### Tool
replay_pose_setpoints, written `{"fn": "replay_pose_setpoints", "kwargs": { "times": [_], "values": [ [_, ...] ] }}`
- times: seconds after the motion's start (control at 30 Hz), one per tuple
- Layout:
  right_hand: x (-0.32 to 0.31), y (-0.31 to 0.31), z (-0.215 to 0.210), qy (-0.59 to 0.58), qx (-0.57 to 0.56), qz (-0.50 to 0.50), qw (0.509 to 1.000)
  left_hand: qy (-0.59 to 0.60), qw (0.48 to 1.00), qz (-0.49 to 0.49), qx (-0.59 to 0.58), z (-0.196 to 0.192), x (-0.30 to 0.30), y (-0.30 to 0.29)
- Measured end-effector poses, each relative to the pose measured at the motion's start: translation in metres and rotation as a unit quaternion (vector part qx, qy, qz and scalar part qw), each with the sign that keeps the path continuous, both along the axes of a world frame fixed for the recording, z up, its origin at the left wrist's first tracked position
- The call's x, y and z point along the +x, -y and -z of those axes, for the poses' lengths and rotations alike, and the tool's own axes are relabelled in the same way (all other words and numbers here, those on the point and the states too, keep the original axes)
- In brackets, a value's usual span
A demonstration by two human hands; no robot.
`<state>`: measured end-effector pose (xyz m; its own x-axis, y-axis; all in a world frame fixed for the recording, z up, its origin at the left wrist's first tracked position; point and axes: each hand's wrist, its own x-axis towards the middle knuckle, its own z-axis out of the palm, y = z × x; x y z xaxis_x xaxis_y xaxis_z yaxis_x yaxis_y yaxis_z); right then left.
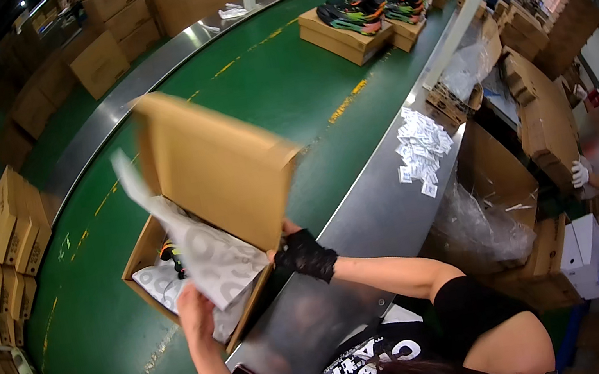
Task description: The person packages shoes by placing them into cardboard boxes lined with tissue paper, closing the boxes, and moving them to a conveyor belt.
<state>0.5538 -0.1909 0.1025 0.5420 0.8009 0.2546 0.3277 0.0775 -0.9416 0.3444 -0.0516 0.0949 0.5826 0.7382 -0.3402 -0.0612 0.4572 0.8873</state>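
1. We see a green belt (254, 107) w/ worn yellow marks, betw. metal borders (370, 183).
2. On belt, near us: open brown box (145, 248), lid (217, 169) raised, patterned paper (222, 267) inside.
3. L hand (195, 311) is at paper, gloved R hand (302, 256) at box's right corner; if fingers clamp, we can't tell.
4. White packets (420, 147) lie on near border.
5. Farther: shoes (358, 15) on boxes; cartons (101, 66) stacked beyond belt.

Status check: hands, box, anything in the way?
Left hand at the patterned paper; gloved right hand at lower corner of raised lid. Box open on green belt. Paper partly covers the contents.
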Motion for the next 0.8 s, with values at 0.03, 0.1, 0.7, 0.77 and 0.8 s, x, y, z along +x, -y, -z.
{"fn": "replay_pose_setpoints", "kwargs": {
  "times": [0.03, 0.1, 0.7, 0.77, 0.8],
  "values": [
    [-0.003, -0.001, -0.003, 0.054, 0.006, -0.031, 0.998, 0.003, 0.987, -0.161, 0.018, -0.005, -0.013, 0.004],
    [-0.023, 0.001, -0.003, 0.34, -0.097, -0.032, 0.935, -0.034, 0.94, -0.299, 0.16, -0.01, -0.051, 0.008],
    [-0.023, 0.052, 0.048, 0.577, -0.005, -0.007, 0.817, -0.131, 0.929, -0.245, 0.244, 0.036, -0.036, 0.048],
    [-0.023, 0.051, 0.046, 0.599, -0.067, -0.011, 0.798, -0.175, 0.946, -0.188, 0.2, 0.038, -0.036, 0.032],
    [-0.025, 0.05, 0.039, 0.608, -0.097, -0.014, 0.788, -0.198, 0.951, -0.159, 0.178, 0.033, -0.036, 0.025]
  ]
}}
